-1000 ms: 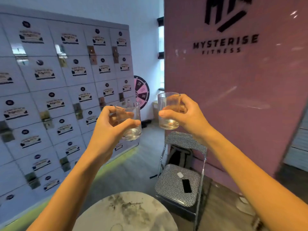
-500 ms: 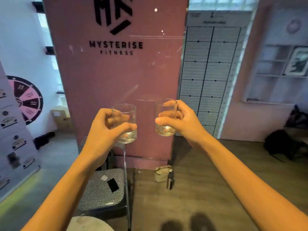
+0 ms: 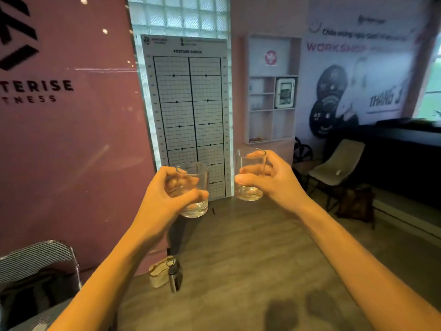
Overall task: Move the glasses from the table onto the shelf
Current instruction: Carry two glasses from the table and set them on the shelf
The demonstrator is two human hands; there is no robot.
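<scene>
I hold two clear tumblers upright at chest height, side by side and apart. My left hand (image 3: 164,201) wraps around the left glass (image 3: 196,204). My right hand (image 3: 272,180) grips the right glass (image 3: 248,189) from its right side. A white wall shelf (image 3: 272,91) with several open compartments hangs on the pink wall ahead, just above and behind the right glass. One compartment holds a white box. The table is out of view.
A pink panel (image 3: 71,151) with black lettering stands to the left, a grid chart (image 3: 191,120) beside it. A checkered folding chair (image 3: 40,256) sits lower left, a small bag and bottle (image 3: 167,273) on the floor. A beige chair (image 3: 338,166) and dark counter (image 3: 393,158) are right.
The view has swung right: the lockers, round table and chair seat have left the frame, and the wall shelf is now straight ahead. Both hands still hold their glasses.
</scene>
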